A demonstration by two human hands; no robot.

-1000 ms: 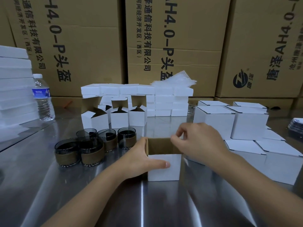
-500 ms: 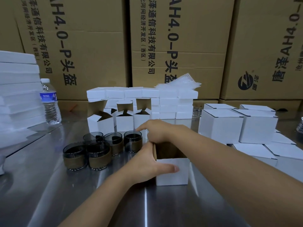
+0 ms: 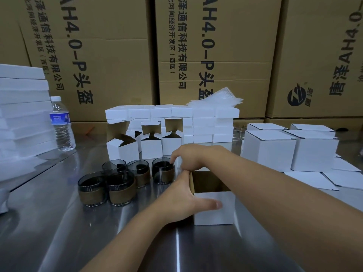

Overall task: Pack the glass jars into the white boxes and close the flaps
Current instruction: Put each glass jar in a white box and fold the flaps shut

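Dial: centred on the open box, with twelve o'clock pointing away from the person.
Open box: stands upright on the steel table, brown interior showing, top flaps not yet folded. I can see nothing inside it from here.
Left hand: grips the box at its nine o'clock wall, thumb laid across the white front. It is probably steadying the mouth for loading.
Right hand: reaches across the box toward ten o'clock, curled fingertips at the rim of the nearest jar. I cannot tell whether they have pinched it.
Nearest jar: dark glass with a brown band, upright on the table, near the box.
Other jars: four more clustered at nine to ten o'clock, near to hand.
Erected boxes: at eleven o'clock, flaps up, apparently awaiting jars.
Closed boxes: at two o'clock, set apart, apparently finished.
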